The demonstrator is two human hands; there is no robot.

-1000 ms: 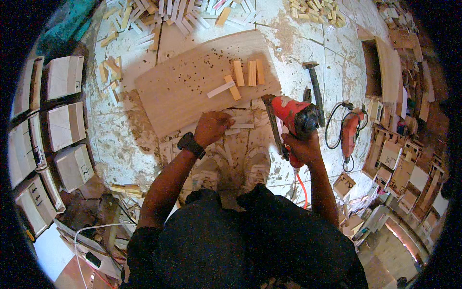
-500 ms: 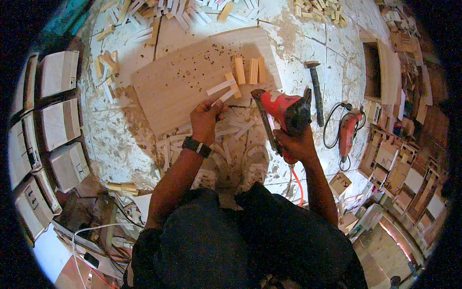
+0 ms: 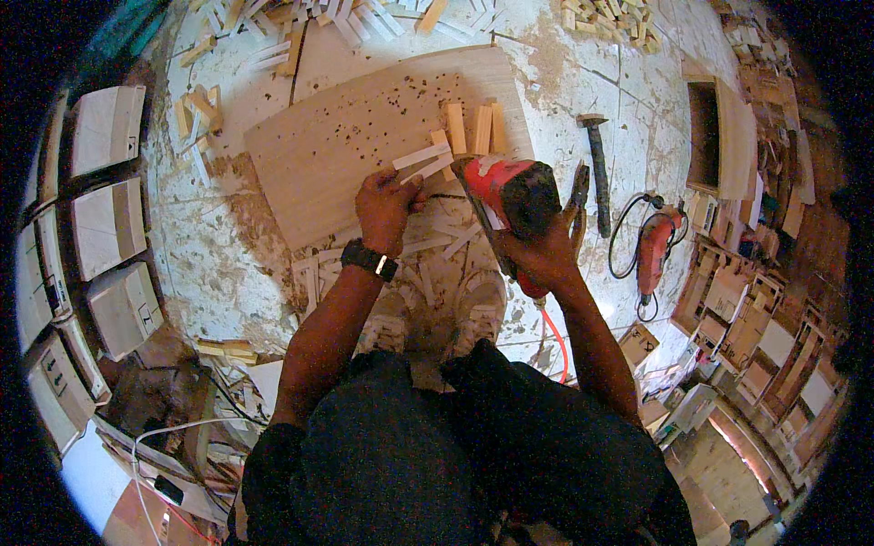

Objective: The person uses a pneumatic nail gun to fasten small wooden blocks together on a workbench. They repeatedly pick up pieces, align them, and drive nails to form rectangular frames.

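Observation:
My left hand is closed on a slim white wooden strip, beside another white strip. Both strips run to a short bare wooden block on the brown board. My right hand grips a red and black nail gun, whose orange-red hose trails back toward me. The gun's nose is at the block, partly covering it; I cannot tell whether they touch. Beyond it, several loose wooden blocks lie on the board. A dark pliers-like tool shows beside my right hand.
On the floor to the right lie a hammer and a red corded power tool. Piles of V-shaped strips and blocks sit at the far side. Loose strips lie near my feet. Pale wooden boxes line the left.
My right hand has brought the nail gun left and turned it, so its nose comes to the block. The pliers-like tool is now uncovered. My left hand stays about where it was.

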